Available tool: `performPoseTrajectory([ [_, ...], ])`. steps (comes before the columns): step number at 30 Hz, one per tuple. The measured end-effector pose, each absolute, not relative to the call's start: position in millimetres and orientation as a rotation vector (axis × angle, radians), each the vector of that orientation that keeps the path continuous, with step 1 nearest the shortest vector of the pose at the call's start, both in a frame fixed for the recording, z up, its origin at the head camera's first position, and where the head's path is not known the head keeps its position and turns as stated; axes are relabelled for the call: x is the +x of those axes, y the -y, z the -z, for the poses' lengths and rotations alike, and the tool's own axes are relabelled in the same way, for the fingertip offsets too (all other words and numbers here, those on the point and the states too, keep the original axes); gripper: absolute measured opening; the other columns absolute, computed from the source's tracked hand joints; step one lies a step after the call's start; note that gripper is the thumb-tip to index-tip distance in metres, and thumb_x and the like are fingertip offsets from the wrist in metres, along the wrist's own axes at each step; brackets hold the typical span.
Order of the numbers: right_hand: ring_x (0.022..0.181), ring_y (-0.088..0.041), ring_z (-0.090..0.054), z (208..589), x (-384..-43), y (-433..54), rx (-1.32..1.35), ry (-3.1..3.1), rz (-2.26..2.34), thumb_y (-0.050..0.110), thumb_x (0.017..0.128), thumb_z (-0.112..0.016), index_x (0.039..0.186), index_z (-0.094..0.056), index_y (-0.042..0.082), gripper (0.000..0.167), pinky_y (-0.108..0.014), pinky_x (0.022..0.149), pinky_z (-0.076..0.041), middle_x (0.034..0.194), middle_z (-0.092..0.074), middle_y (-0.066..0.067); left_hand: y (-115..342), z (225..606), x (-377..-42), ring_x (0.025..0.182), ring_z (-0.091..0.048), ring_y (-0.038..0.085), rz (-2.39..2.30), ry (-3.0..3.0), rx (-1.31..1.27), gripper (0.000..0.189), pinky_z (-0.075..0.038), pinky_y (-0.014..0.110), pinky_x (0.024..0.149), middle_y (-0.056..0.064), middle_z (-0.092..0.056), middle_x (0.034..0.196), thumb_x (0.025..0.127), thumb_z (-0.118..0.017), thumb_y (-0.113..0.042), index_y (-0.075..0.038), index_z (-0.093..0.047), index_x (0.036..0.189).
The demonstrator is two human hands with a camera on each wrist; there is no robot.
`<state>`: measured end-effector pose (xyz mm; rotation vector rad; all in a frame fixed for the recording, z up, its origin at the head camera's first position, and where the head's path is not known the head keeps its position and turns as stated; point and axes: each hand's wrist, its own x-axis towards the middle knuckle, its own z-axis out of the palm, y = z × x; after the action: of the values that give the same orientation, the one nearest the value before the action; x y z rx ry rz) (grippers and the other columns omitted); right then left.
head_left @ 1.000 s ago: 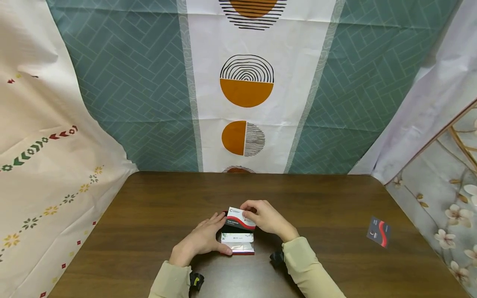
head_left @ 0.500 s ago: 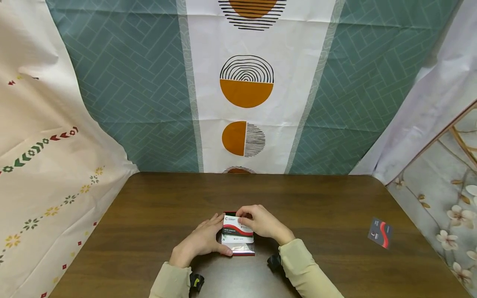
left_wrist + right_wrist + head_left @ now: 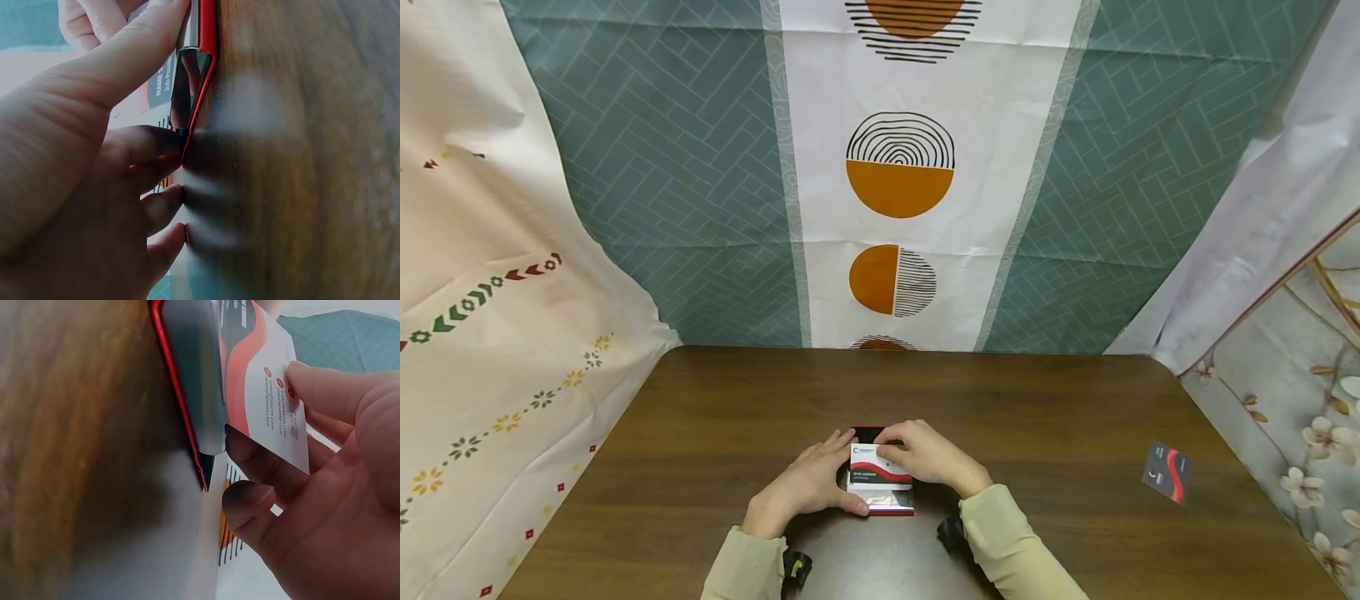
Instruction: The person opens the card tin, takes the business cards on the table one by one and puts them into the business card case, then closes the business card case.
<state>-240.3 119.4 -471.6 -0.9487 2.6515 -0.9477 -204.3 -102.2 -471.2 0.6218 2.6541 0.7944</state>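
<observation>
A flat business card case [image 3: 891, 501] with red edges and a shiny silvery inner part lies opened out on the table in the head view. My left hand [image 3: 808, 483] holds it along its left side, thumb at the near corner and fingers toward the far corner. Between right thumb and fingers, my right hand [image 3: 931, 456] pinches a white, black and red business card [image 3: 868, 477]. That card overlaps the case's middle. In the right wrist view, the card [image 3: 269, 394] stands tilted beside the case's rounded, glossy part [image 3: 199, 375].
A second business card [image 3: 1167, 472], dark with a red wave, lies toward the table's right side. The brown wooden table [image 3: 737, 392] meets a patterned cloth backdrop [image 3: 700, 167] at its far edge. More printed cloth hangs at both sides.
My right hand has brought the business card nearer to me, down over the case, covering the white strip in its middle. My left hand stays on the case.
</observation>
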Motion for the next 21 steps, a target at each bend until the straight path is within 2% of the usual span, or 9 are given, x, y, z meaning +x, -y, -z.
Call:
performPoseTrajectory([
  [5,0.087,-0.006,-0.058,471.5,-238.3,-117.2,-0.993,-2.639,0.921,0.018,0.094,-0.066,0.106,-0.075,0.011,0.016,-0.027,0.079,-0.050,0.100,-0.069,0.006,102.1,472.2,-204.7,0.146,-0.018,0.036,-0.770,-2.654,0.621,0.105,-0.019,0.057,0.113,0.015,-0.028,0.157,0.069,-0.083,-0.054,0.000,-0.039,0.148],
  [12,0.079,-0.004,-0.055,468.8,-235.9,-113.7,-1.028,-2.647,0.875,0.017,0.092,-0.069,0.103,-0.077,0.010,0.015,-0.022,0.072,-0.048,0.092,-0.066,0.009,102.3,470.3,-205.1,0.146,-0.018,0.036,-0.750,-2.660,0.628,0.107,-0.020,0.057,0.113,0.015,-0.027,0.158,0.070,-0.082,-0.055,0.002,-0.036,0.149],
  [21,0.089,-0.008,-0.061,468.6,-231.8,-112.8,-1.054,-2.676,0.814,0.015,0.089,-0.071,0.100,-0.078,0.009,0.014,-0.026,0.080,-0.051,0.095,-0.070,0.005,102.1,470.8,-203.8,0.146,-0.018,0.036,-0.728,-2.668,0.645,0.107,-0.020,0.056,0.113,0.015,-0.027,0.158,0.071,-0.082,-0.055,0.002,-0.036,0.149],
])
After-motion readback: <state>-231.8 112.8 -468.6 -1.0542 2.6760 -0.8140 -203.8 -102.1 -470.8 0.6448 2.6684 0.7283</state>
